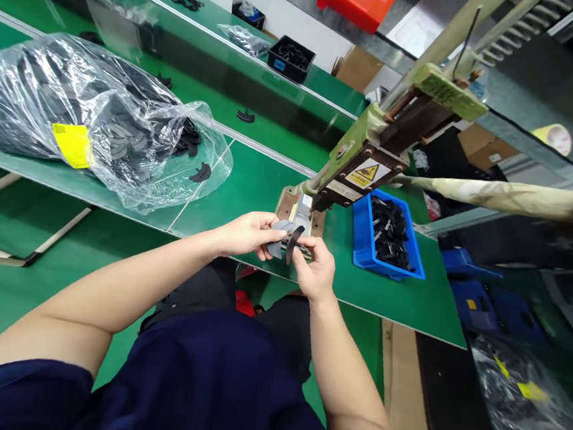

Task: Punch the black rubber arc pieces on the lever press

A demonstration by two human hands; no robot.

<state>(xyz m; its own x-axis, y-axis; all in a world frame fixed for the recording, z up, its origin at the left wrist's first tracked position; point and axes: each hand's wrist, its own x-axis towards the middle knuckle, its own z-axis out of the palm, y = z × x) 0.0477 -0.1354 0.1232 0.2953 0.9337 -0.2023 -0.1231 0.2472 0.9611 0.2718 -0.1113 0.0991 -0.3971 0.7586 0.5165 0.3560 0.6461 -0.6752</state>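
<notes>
My left hand (251, 234) is closed on several curved grey pieces (277, 241), fanned between thumb and fingers. Beside them, my right hand (315, 264) pinches a dark curved piece (294, 244), held upright. Both hands are close together at the table's front edge, just before the base (287, 205) of a green hand press (361, 161) with a yellow warning label. To the left lies a clear plastic bag (99, 118) full of dark curved pieces, its mouth facing right. A blue bin (416, 256) of black parts stands right of the press.
The press's long wrapped lever (499, 195) reaches out to the right. A conveyor (268, 136) with a loose black part (245, 116) runs behind the table (218, 195). Further back are a black bin (289, 73) and a red bin (358, 0).
</notes>
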